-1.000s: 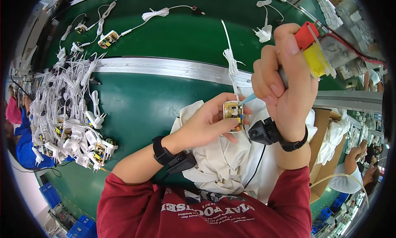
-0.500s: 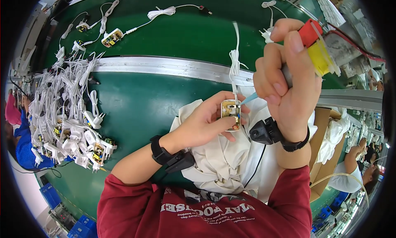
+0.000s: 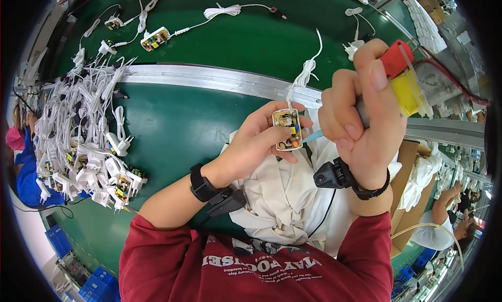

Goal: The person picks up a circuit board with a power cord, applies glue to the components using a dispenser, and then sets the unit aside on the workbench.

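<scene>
My left hand [image 3: 257,134] grips an open white charger [image 3: 287,129], its circuit board facing up and its white cable [image 3: 304,77] running away from me. The thumb lies across the board, and the fingers wrap the casing. My right hand [image 3: 368,108] is closed around a wired hand tool [image 3: 410,87] with a grey body, a red part and a yellow band. Its blue tapered tip [image 3: 314,137] points at the near right corner of the charger. Whether the tip touches the board I cannot tell. Crumpled cream cloth [image 3: 272,200] lies beneath my hands.
A heap of chargers with bundled white cables [image 3: 86,129] lies at the left. Beyond the metal rail [image 3: 209,80], several more chargers, including an open one [image 3: 155,39], rest on the green surface. A cardboard box [image 3: 402,197] stands at the right. Other people sit at both sides.
My left hand has turned the charger slightly and shifted it left. The tool tip now points at its near corner instead of the cable end. The whole view has shifted a little.
</scene>
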{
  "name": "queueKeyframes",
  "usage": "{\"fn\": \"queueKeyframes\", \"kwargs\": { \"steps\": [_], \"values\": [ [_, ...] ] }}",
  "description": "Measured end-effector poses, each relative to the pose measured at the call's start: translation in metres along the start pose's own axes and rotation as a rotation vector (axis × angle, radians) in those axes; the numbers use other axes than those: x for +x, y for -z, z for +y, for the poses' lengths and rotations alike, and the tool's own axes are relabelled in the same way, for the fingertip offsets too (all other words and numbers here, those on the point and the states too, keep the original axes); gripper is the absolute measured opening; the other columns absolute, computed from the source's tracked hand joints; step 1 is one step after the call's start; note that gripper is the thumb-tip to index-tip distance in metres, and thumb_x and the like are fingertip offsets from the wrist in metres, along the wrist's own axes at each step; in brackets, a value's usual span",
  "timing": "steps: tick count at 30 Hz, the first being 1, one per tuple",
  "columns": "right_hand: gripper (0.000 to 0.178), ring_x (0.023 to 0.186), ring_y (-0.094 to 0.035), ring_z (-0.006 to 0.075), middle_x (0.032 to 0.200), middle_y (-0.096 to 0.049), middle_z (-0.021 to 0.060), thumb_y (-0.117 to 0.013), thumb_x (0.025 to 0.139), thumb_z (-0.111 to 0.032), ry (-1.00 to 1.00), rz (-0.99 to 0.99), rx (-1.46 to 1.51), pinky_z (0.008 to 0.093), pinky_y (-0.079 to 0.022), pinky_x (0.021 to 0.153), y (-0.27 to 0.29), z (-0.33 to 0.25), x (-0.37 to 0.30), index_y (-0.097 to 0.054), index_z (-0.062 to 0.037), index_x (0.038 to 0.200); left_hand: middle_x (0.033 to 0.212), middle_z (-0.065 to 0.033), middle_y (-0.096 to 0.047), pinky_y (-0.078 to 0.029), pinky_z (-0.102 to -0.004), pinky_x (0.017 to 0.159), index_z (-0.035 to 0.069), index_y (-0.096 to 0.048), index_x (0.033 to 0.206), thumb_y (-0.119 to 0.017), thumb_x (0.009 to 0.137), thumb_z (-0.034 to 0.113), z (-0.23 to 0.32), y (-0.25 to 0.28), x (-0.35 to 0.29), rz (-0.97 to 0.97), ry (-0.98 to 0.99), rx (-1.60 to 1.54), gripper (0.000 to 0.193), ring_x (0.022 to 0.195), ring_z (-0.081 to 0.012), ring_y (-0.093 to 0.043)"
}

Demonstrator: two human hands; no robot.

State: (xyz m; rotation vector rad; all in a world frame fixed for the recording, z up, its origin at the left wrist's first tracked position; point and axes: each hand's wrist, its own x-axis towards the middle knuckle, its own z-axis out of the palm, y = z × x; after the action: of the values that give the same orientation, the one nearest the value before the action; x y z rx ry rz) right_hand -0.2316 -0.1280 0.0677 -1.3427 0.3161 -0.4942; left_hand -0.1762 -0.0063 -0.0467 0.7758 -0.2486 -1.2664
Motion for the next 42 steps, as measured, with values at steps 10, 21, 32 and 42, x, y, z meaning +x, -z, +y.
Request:
{"fn": "queueKeyframes", "kwargs": {
  "steps": [10, 21, 32, 42],
  "values": [
    [0.030, 0.034, -0.024, 0.0053, 0.046, -0.029, -0.0033, -0.039, 0.098, -0.040, 0.040, -0.064, -0.047, 0.0215, -0.020, 0.034, -0.001, -0.001, -0.002, -0.036, -0.0092, 0.099, 0.122, -0.0125, -0.054, -0.057, -0.0353, 0.079, 0.003, -0.039, 0.130, -0.042, 0.091, 0.004, 0.002, -0.003, 0.000, -0.019, 0.022, -0.063, 0.040, 0.104, -0.0185, -0.058],
    [0.031, 0.034, -0.024, 0.0058, 0.046, -0.030, -0.0027, -0.036, 0.098, -0.042, 0.005, -0.185, -0.002, 0.0217, -0.021, 0.034, 0.002, 0.010, -0.007, -0.035, -0.0120, 0.107, 0.119, -0.0107, -0.050, -0.053, -0.0425, 0.090, 0.001, -0.036, 0.134, -0.038, 0.093, 0.005, 0.001, -0.006, -0.004, -0.114, 0.036, -0.187, 0.041, 0.109, -0.0218, -0.056],
    [0.041, 0.034, -0.027, 0.0059, 0.048, -0.033, -0.0020, -0.037, 0.098, -0.042, 0.115, -0.163, -0.179, 0.0220, -0.024, 0.034, 0.009, 0.000, -0.002, -0.035, -0.0032, 0.109, 0.119, -0.0099, -0.050, -0.054, -0.0410, 0.087, 0.003, -0.037, 0.134, -0.039, 0.094, 0.007, -0.002, -0.005, 0.002, -0.125, 0.065, -0.121, 0.041, 0.108, -0.0198, -0.056],
    [0.036, 0.040, -0.035, 0.0144, 0.054, -0.039, 0.0053, -0.048, 0.094, -0.028, 0.009, -0.448, 0.130, 0.0297, -0.030, 0.040, 0.007, -0.013, -0.019, -0.029, -0.0071, 0.115, 0.097, -0.0140, -0.053, -0.051, -0.0391, 0.072, 0.000, -0.048, 0.111, -0.064, 0.079, 0.018, 0.029, -0.005, 0.118, 0.068, -0.683, 1.383, 0.040, 0.088, -0.0291, -0.058]
  ]
}}
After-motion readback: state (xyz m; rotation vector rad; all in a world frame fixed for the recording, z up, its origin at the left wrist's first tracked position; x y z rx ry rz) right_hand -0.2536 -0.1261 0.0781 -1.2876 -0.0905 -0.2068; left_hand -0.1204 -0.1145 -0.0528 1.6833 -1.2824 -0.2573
